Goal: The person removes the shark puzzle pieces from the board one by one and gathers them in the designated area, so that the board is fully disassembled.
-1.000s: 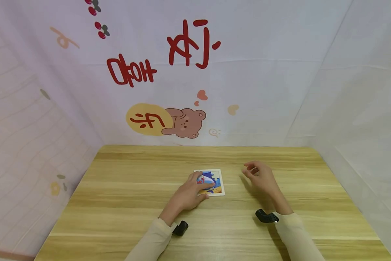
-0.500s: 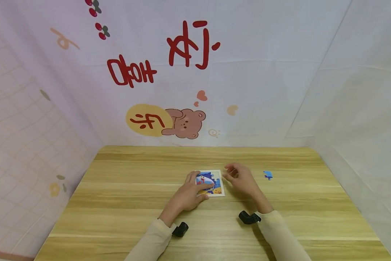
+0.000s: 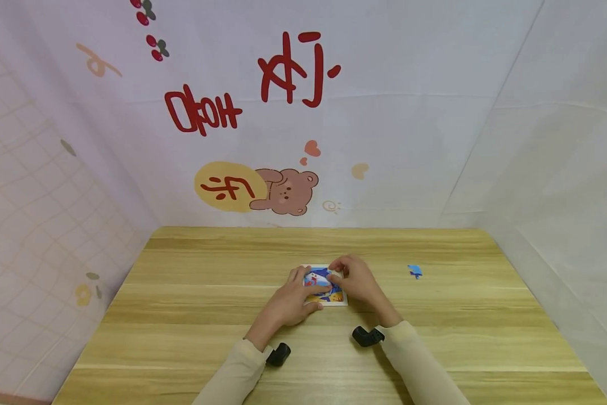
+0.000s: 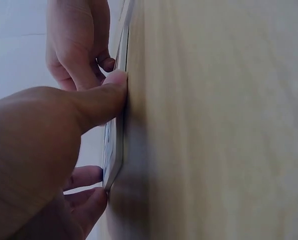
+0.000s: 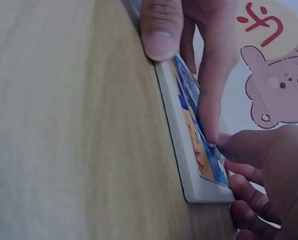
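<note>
A small jigsaw puzzle [image 3: 323, 300] with a white frame and a blue-and-yellow cartoon picture lies on the wooden table. My left hand [image 3: 294, 298] rests on its left side, index finger stretched over the picture. In the left wrist view the left thumb [image 4: 101, 102] presses the frame's near edge, with other fingertips at a corner. My right hand [image 3: 356, 279] is at the puzzle's upper right, thumb and fingers bent together as if pinching a puzzle piece, mostly hidden. The right thumb [image 5: 248, 147] comes close to the left index fingertip.
A loose blue puzzle piece [image 3: 415, 271] lies on the table [image 3: 465, 315] to the right of the right hand. White cloth [image 3: 399, 129] printed with red characters and a bear [image 3: 289, 192] stands behind the table and along both sides.
My right hand has moved left from the table's right side onto the puzzle's upper right, uncovering the loose blue piece. The left hand has stayed in place.
</note>
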The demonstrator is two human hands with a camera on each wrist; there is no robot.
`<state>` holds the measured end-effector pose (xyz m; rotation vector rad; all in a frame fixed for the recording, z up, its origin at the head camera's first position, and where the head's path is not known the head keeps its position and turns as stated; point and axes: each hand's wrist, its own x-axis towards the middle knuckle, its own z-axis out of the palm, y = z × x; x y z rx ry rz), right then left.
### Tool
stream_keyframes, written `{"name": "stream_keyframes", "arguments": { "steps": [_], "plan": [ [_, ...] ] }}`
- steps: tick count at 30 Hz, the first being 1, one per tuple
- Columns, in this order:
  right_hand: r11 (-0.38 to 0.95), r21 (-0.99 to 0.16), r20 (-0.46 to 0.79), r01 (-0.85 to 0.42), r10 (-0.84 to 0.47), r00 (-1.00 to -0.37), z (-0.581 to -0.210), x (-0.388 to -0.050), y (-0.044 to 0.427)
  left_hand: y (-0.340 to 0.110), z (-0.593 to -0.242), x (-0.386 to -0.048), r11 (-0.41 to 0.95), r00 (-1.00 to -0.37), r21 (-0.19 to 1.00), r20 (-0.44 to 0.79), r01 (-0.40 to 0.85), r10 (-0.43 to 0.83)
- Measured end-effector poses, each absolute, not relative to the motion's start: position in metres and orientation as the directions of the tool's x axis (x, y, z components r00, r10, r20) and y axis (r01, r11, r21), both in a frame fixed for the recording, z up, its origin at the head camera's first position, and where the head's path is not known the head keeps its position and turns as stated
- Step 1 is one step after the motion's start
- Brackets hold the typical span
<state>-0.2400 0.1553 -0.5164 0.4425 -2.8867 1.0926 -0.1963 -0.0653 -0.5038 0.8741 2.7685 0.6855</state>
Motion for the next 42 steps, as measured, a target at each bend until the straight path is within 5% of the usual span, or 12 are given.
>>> {"name": "stream_keyframes", "arguments": {
  "steps": [42],
  "plan": [
    [0.592, -0.767, 0.19, -0.248, -0.159, -0.969, -0.521, -0.2325, 0.146, -0.0699, -0.505, -0.1977, 0.713, -0.805, 0.491, -0.037, 0.501, 0.592]
  ]
}}
